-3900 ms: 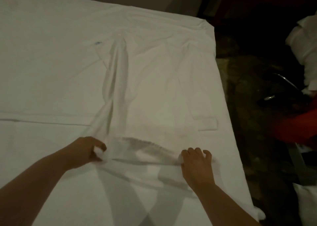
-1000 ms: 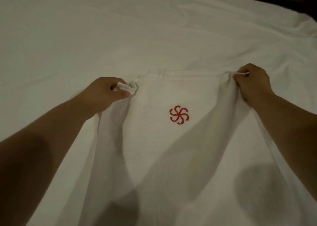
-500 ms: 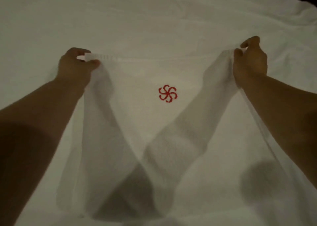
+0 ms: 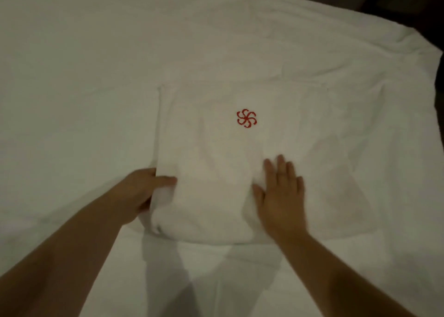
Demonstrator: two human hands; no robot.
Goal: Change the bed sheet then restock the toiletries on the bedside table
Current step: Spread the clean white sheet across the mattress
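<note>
A folded white towel (image 4: 216, 153) with a red pinwheel emblem (image 4: 246, 118) lies flat on the white bed sheet (image 4: 84, 64). My left hand (image 4: 141, 191) grips the towel's near left edge, thumb on top and fingers tucked beneath the fold. My right hand (image 4: 280, 191) lies flat on the towel's near right part, fingers straight and spread, pressing it down.
The wrinkled sheet covers the bed on all sides of the towel. The bed's far right corner (image 4: 430, 52) borders a dark floor (image 4: 408, 1) at the upper right.
Both hands held the towel's top edge up and stretched wide; now the towel lies folded on the bed, the right hand has let go and presses flat, the left grips the side.
</note>
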